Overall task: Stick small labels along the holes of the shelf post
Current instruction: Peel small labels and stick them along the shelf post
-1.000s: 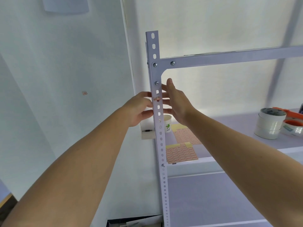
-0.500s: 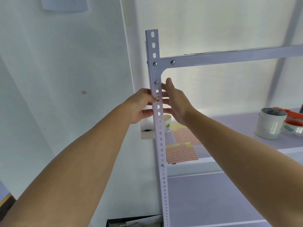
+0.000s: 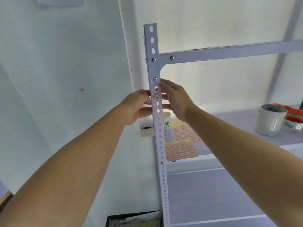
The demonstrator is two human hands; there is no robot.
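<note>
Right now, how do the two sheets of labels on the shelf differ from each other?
The nearer label sheet lies at the shelf's front edge, close to the shelf post; the farther label sheet lies deeper in, beside the paper cup. The nearer one shows in full, while the farther one is partly hidden behind the right forearm. Both lie flat and carry rows of small orange labels on yellow backing.

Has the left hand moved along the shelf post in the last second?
Yes, slightly up: the left hand now has a fingertip at the small label on the shelf post, closer to the bolt.
</note>
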